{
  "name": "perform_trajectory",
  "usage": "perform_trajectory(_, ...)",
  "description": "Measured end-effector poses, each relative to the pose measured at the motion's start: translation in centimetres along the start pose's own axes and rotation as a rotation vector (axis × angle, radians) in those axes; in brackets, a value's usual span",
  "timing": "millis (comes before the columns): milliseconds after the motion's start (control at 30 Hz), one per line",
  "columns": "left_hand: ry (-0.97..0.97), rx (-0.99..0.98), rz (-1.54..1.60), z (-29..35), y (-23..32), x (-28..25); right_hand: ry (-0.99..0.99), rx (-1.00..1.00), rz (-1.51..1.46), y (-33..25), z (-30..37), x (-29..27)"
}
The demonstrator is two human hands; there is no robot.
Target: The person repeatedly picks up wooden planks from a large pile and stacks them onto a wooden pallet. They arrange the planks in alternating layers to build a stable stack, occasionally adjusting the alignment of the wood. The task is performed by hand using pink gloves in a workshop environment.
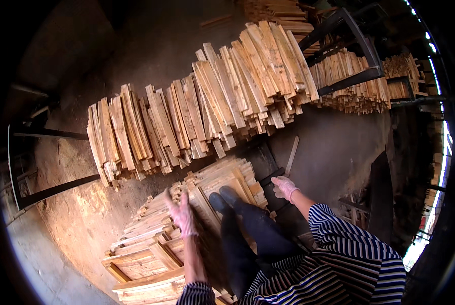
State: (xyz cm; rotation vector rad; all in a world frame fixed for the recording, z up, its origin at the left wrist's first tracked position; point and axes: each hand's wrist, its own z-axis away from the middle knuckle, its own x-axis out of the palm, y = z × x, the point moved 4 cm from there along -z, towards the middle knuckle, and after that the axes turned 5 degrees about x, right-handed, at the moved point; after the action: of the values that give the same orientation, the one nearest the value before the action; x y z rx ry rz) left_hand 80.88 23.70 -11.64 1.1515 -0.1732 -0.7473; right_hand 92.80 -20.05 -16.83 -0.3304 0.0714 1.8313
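My left hand (182, 212), in a pale pinkish knit glove, is held over the pile of boards under me. Its fingers are spread and slightly blurred, with nothing in them. Off to the right, my right hand (284, 188) wears a matching glove; its fingers are curled in, and no object shows in them. In dark boots (224, 198) I stand on a pile of wooden boards and crate-like panels (151, 254). Ahead of both hands lies a long row of stacked wooden slats (197, 112), piled side by side with uneven ends.
Dark metal frames stand at the left (54, 193) and at the upper right (357, 79). More slat stacks (352, 84) lie beyond at the right. A loose slat (291, 156) leans near the row. The dusty floor (80, 168) shows at the left.
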Motion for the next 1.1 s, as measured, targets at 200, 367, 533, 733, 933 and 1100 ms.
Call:
perform_trajectory(200,-0.484,-0.162,-0.098,-6.1,-13.4,12.7,-0.092,-0.045,-0.142,0.0,-9.5,1.8)
perform_trajectory(367,-0.506,-0.562,0.367,-12.5,-18.1,22.7,-0.157,-0.126,-0.218,-6.9,-19.8,3.9)
perform_trajectory(533,0.287,-1.56,2.34,-23.2,-23.0,32.4,-0.356,-0.172,-0.336,-17.2,-28.8,12.7)
perform_trajectory(733,0.029,-1.506,2.337,-30.8,-23.7,48.9,-0.227,-0.224,-0.648,-22.6,-39.5,15.1)
perform_trajectory(933,-0.784,-0.143,-0.095,-35.6,-27.2,44.8,-0.262,-0.489,-0.331,-20.8,-35.8,19.5)
perform_trajectory(1100,-0.757,-0.315,0.264,-33.5,-26.3,45.2,0.021,-0.677,0.2,-23.7,-37.0,20.2)
